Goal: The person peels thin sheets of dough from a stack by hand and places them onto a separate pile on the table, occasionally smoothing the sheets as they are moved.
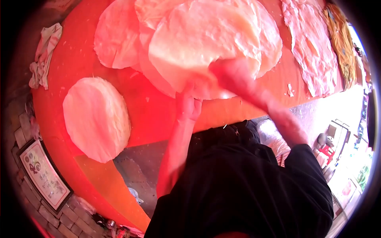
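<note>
A large, thin round flatbread (198,39) lies on top of overlapping ones on the red table, its surface wrinkled. My left hand (192,93) is at its near edge, with the fingers closed on the rim and partly lost in the red glare. Just to the right, my right hand (232,73) is over the same near edge, blurred by motion. Whether its fingers hold the sheet I cannot tell. Other rounds show beneath, one flatbread (117,35) sticking out to the left.
A thick stack of round sheets (95,119) stands at the left of the red table (147,115). A crumpled cloth (45,55) lies on the far left edge. Long pale sheets (311,47) and a yellowish cloth (341,43) lie at the right end. A framed sign (45,174) leans at lower left.
</note>
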The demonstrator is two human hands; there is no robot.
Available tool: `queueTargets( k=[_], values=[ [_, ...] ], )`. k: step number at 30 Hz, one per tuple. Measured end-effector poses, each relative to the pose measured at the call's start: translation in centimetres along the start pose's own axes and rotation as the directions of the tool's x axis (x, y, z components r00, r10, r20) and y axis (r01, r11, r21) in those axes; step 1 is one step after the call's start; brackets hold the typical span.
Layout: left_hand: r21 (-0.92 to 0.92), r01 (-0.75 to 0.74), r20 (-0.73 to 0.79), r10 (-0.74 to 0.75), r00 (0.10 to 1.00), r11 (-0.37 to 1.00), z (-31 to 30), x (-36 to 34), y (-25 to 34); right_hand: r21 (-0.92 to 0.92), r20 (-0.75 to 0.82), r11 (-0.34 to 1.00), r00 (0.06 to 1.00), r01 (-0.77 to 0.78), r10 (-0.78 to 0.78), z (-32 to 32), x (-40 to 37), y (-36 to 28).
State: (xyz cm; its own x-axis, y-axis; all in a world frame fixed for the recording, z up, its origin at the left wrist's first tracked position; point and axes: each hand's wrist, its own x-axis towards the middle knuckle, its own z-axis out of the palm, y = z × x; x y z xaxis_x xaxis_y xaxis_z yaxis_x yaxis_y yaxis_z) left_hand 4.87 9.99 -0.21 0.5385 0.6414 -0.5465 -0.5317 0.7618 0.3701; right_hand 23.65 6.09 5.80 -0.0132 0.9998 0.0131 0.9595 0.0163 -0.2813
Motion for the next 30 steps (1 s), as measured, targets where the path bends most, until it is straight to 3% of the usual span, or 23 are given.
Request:
queueTargets(
  k=[1,3,4,6,8,10,12,13,16,18,19,21,22,23,24,27,30],
  values=[
    [0.005,-0.066,0.014,0.066,0.998,0.998,1.4,-0.9,0.3,0.088,-0.065,0.991,0.993,-0.097,0.103,-2.2,0.6,1.5],
    [0.02,0.039,0.127,-0.041,0.991,0.999,-1.2,-0.7,0.6,0.262,-0.178,0.925,0.928,-0.277,0.328,-8.3,2.1,5.4],
    [0.03,0.089,0.193,-0.093,0.977,0.996,-2.2,-0.3,0.6,0.185,-0.257,0.939,0.908,-0.289,0.33,-9.8,2.8,8.5],
    [0.071,0.049,0.03,-0.051,0.998,0.996,-1.9,-0.4,0.5,0.036,-0.406,0.945,0.859,-0.325,0.311,-12.5,4.2,13.0],
    [0.067,-0.024,-0.116,0.031,0.993,0.997,-0.2,-0.9,0.8,-0.075,-0.497,0.899,0.798,-0.432,0.342,-19.3,4.7,8.6],
    [0.165,0.02,-0.041,-0.013,0.999,0.986,-2.0,-1.0,1.3,-0.189,-0.644,0.92,0.751,-0.344,0.148,-22.3,4.9,11.1],
    [0.1,0.084,0.193,-0.102,0.976,0.991,-5.3,0.1,1.5,-0.555,-0.724,0.78,0.629,-0.288,-0.283,-24.2,4.8,17.6],
    [-0.007,0.151,0.386,-0.137,0.912,0.988,-7.4,0.8,1.4,-0.54,-0.706,0.824,0.626,-0.174,-0.33,-25.2,4.4,16.2],
    [0.004,0.152,0.09,-0.151,0.984,0.988,-2.9,-1.6,2.4,-0.446,-0.743,0.832,0.655,-0.331,-0.137,-22.2,4.6,5.7],
    [0.179,0.016,-0.035,-0.01,0.999,0.984,-2.1,-1.5,2.4,-0.203,-0.375,0.957,0.919,-0.207,0.119,-21.5,4.6,0.7],
    [0.17,0.007,-0.013,-0.004,1.0,0.985,-1.4,-1.7,2.4,-0.189,-0.301,0.974,0.951,-0.126,0.064,-18.9,4.1,-0.6],
    [0.152,-0.013,0.017,0.01,1.0,0.988,-0.7,-2.4,2.7,-0.13,-0.145,0.991,0.988,0.041,-0.06,-11.3,2.7,-2.0],
    [0.14,-0.011,0.133,-0.008,0.991,0.99,-1.3,-2.6,2.9,0.041,-0.153,0.988,0.978,0.15,-0.142,-5.6,2.1,-1.5],
    [0.13,-0.01,0.25,-0.023,0.968,0.992,-2.0,-2.5,3.0,0.175,-0.081,0.975,0.989,0.139,-0.127,-3.0,1.4,-2.4],
    [0.154,-0.004,0.178,-0.024,0.984,0.988,-2.3,-2.4,2.9,0.146,0.052,0.974,0.982,0.172,-0.181,0.4,0.3,-1.7],
    [0.191,-0.029,0.095,0.011,0.995,0.981,-2.7,-2.9,3.0,0.142,0.048,0.984,0.993,0.104,-0.112,2.7,-0.4,-1.9],
    [0.184,-0.04,0.056,0.03,0.998,0.982,-2.9,-3.2,2.6,0.141,0.013,0.984,0.994,0.107,-0.11,0.1,0.9,-3.3]
  ],
)
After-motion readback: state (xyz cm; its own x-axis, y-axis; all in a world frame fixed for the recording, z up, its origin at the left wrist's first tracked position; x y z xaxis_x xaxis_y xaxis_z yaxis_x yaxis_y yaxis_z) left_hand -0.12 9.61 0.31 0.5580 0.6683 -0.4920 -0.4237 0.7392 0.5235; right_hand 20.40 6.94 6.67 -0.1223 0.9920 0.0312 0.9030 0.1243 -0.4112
